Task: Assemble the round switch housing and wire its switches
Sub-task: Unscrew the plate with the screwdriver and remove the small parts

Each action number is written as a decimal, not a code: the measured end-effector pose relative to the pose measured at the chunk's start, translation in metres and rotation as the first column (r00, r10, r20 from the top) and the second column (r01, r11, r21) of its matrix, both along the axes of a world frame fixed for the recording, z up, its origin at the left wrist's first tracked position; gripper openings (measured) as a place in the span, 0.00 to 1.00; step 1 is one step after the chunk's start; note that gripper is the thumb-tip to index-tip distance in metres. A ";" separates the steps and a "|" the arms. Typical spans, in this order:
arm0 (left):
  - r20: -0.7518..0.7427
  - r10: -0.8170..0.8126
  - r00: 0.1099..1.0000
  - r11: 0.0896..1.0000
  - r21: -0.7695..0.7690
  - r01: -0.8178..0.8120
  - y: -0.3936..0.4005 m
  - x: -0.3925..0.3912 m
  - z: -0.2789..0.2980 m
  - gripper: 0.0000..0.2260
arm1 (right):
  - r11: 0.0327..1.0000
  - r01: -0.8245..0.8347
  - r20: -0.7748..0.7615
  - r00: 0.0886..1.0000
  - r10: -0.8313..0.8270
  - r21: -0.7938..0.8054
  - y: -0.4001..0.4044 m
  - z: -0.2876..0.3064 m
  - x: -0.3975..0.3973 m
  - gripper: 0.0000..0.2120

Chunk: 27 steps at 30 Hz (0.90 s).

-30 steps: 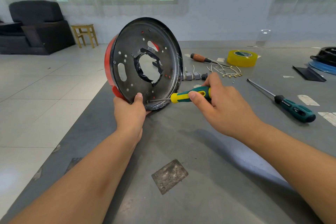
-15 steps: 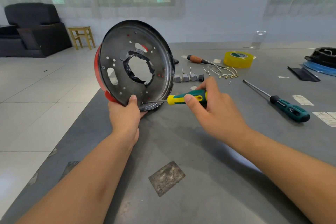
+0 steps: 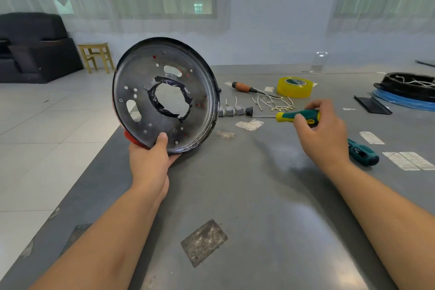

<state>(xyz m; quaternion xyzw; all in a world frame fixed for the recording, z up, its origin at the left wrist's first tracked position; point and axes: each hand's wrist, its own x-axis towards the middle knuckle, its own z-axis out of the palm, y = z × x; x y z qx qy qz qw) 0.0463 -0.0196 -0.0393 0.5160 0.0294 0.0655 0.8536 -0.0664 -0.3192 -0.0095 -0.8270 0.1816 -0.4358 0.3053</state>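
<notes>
Standing on its edge at the near-left part of the grey table (image 3: 270, 195), the round switch housing (image 3: 164, 94) leans with its dark metal plate toward the camera, a red shell showing behind its lower left rim. The left hand (image 3: 150, 160) grips that lower rim, thumb pressed on the plate beside a small screw (image 3: 176, 142). The right hand (image 3: 324, 129) pinches the green-and-yellow screwdriver (image 3: 296, 116) by its handle, the shaft pointing left and its tip well clear of the housing. Behind the tip lie the grey switches (image 3: 231, 110) and a scatter of short wires (image 3: 275, 102), with a roll of yellow tape (image 3: 295, 87) further back.

The single-handed hold is the likely weak point: balanced on its rim, the housing could roll or tip if the thumb eases. The low, level shaft could also sweep the loose switches or wires off their spot when brought back in.
</notes>
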 end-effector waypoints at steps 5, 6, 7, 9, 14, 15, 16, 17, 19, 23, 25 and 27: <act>-0.013 -0.031 0.999 0.999 -0.015 0.030 0.000 -0.001 0.002 0.11 | 0.995 0.052 -0.219 0.975 -0.032 0.084 -0.023 -0.017 0.000 0.12; -0.019 -0.036 0.999 0.999 -0.019 0.036 0.000 -0.002 0.002 0.10 | 0.997 0.055 -0.304 0.952 -0.034 0.061 -0.024 -0.018 0.000 0.12; -0.024 -0.044 0.999 0.999 -0.015 0.043 0.000 -0.002 0.003 0.09 | 0.998 0.057 -0.397 0.917 -0.044 0.022 -0.026 -0.018 0.000 0.13; -0.023 -0.068 0.997 0.998 0.003 0.068 0.000 -0.002 0.003 0.07 | 0.994 0.043 -0.560 0.824 -0.093 -0.102 -0.027 -0.018 0.000 0.14; -0.032 -0.104 0.994 0.995 -0.005 0.104 0.000 -0.003 0.004 0.05 | 0.922 0.011 -0.647 0.709 -0.281 -0.388 -0.019 -0.015 0.001 0.19; -0.027 -0.113 0.993 0.994 0.000 0.113 0.001 -0.003 0.004 0.05 | 0.904 0.028 -0.589 0.750 -0.301 -0.426 -0.015 -0.013 0.002 0.21; -0.022 -0.123 0.992 0.992 0.008 0.123 0.000 -0.004 0.004 0.06 | 0.900 0.045 -0.492 0.825 -0.278 -0.434 -0.009 -0.010 0.004 0.21; -0.020 -0.134 0.991 0.991 0.016 0.134 0.001 -0.004 0.005 0.08 | 0.921 0.042 -0.372 0.907 -0.197 -0.387 0.000 -0.007 0.006 0.21; -0.019 -0.157 0.987 0.987 0.028 0.158 0.001 -0.006 0.006 0.11 | 0.988 -0.141 -0.173 0.977 0.128 -0.065 0.025 0.002 0.008 0.23; -0.026 -0.205 0.978 0.971 0.116 0.207 0.000 -0.009 0.007 0.23 | 0.646 -0.523 0.043 0.794 0.606 0.556 0.067 0.001 0.015 0.26; -0.032 -0.210 0.977 0.965 0.152 0.212 -0.001 -0.011 0.009 0.29 | 0.524 -0.553 0.112 0.750 0.652 0.648 0.071 -0.007 0.018 0.20; -0.025 -0.222 0.975 0.959 0.173 0.223 0.000 -0.013 0.010 0.29 | 0.452 -0.563 0.193 0.747 0.636 0.692 0.069 -0.013 0.021 0.14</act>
